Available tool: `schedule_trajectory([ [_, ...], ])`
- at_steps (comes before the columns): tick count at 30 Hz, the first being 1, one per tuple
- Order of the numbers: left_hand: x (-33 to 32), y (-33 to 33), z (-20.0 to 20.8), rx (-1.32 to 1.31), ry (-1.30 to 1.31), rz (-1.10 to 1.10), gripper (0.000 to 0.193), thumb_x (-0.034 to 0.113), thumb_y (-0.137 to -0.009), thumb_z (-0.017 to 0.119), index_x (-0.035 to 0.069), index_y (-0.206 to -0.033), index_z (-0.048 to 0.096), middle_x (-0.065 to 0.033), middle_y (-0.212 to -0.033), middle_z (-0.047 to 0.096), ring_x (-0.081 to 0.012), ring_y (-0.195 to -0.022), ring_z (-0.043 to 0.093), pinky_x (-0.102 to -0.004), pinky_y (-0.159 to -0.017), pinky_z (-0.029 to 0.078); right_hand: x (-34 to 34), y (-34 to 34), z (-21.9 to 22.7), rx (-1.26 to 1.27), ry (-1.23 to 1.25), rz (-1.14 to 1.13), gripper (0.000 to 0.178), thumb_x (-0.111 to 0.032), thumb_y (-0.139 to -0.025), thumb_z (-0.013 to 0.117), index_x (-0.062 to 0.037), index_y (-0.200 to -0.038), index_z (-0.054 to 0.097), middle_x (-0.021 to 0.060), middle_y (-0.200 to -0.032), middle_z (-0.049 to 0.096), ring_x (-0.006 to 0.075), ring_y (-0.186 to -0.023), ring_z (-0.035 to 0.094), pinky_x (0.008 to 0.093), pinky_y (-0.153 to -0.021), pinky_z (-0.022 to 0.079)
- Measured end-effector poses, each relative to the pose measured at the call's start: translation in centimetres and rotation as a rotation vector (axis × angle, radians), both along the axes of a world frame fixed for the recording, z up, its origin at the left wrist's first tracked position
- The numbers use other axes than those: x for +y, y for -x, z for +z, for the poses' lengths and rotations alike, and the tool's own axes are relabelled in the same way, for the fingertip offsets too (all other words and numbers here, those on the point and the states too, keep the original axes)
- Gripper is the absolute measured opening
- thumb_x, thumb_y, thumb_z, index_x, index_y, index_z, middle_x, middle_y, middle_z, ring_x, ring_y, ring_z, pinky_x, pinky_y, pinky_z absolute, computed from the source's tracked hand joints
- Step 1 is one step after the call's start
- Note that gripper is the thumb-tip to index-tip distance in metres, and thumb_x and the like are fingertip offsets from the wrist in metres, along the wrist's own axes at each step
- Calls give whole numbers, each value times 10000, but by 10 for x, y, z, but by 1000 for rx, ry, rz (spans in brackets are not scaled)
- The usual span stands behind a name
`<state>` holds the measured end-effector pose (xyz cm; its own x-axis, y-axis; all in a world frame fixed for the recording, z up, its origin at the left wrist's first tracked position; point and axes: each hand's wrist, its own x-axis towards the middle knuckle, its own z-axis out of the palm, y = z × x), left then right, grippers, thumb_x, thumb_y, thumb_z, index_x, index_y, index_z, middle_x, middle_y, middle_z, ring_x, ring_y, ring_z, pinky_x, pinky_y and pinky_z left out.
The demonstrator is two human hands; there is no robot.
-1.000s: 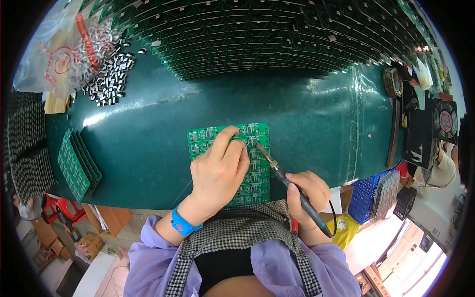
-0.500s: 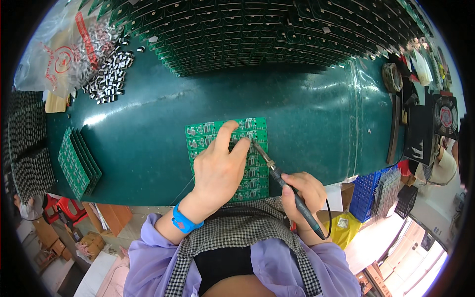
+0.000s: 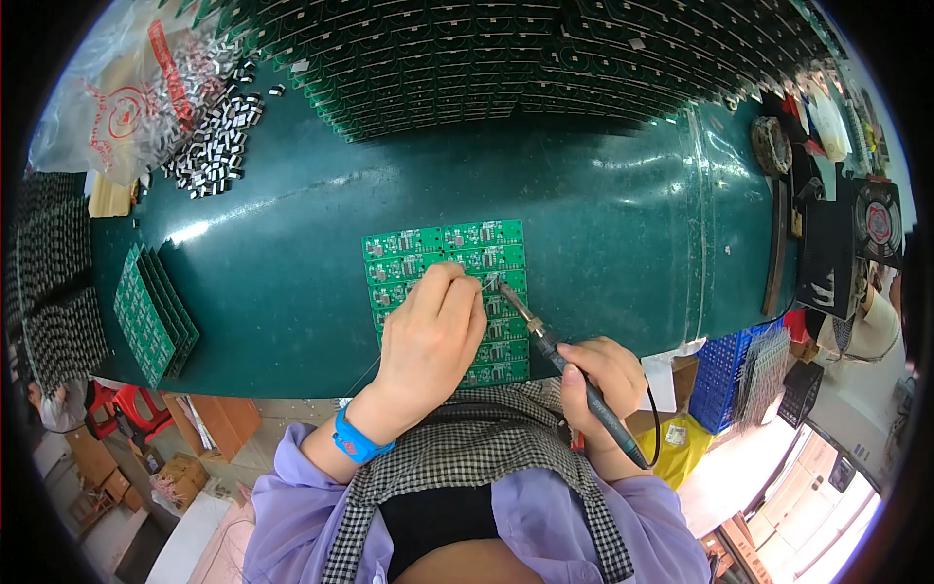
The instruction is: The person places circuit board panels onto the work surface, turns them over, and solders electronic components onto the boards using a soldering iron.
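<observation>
Wearing a checked apron (image 3: pixel 486 457) and lilac sleeves (image 3: pixel 297 477), the person works at the near edge of a green table (image 3: pixel 603 214). A blue band (image 3: pixel 358 438) circles the left wrist.

The right hand (image 3: pixel 605 378) is closed around the handle of an iron (image 3: pixel 548 343), thumb and fingers clamped on it like a pen; its cord (image 3: pixel 658 428) loops down beside that hand. The left hand (image 3: pixel 433 326) lies over the board (image 3: pixel 502 329), its fingertips together, pinching a thin wire (image 3: pixel 488 284) that shows just beside the iron's tip.

The board, green and split into two columns of small circuits, lies flat on the table straight in front of the person, partly hidden by the left hand. The iron slants in from the right, its tip at the right column, third row from the far edge; whether it touches cannot be told.

Below the table's right end are a yellow bag (image 3: pixel 681 448) and a blue crate (image 3: pixel 715 384). On the left of the table, several green panels (image 3: pixel 146 316) stand tilted together. Beyond them, small parts (image 3: pixel 216 151) spill beside a clear bag (image 3: pixel 117 127). Dense rows of boards (image 3: pixel 486 58) fill the far side.
</observation>
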<state>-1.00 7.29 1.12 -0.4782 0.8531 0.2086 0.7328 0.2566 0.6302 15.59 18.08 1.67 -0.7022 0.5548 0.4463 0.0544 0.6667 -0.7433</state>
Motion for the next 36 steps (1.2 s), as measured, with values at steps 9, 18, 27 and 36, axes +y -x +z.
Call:
schedule_trajectory([
  [9, 2, -6, 1, -55, 49, 16, 144, -8, -788, 642, 19, -914, 581, -109, -954, 547, -275, -727, 605, -368, -581, 493, -9, -4, -2, -2, 31, -4, 131, -48, -750, 616, 25, -856, 639, 132, -668, 616, 246, -535, 588, 318, -507, 469],
  [18, -10, -13, 5, -75, 6, 14, 173, -30, -755, 668, 31, -896, 589, -86, -892, 569, -260, -718, 605, -354, -584, 490, -9, -17, 2, 71, 6, -37, 115, -44, -726, 632, 19, -819, 655, 106, -632, 620, 222, -495, 599, 300, -461, 481],
  [27, -11, -15, 2, -29, -14, -1, 159, -32, -758, 659, 14, -889, 582, -114, -897, 571, -286, -748, 609, -362, -615, 498, -11, -15, -3, 32, -6, 3, 110, -24, -714, 635, 22, -814, 649, 105, -642, 621, 221, -501, 603, 296, -460, 480],
  [36, -8, -21, 4, -107, 70, -27, 110, -17, -796, 633, 22, -882, 576, -109, -911, 518, -288, -722, 590, -376, -601, 484, -22, -20, -2, 18, 11, -10, 119, -40, -723, 620, 23, -821, 645, 117, -649, 620, 238, -519, 602, 315, -491, 484],
])
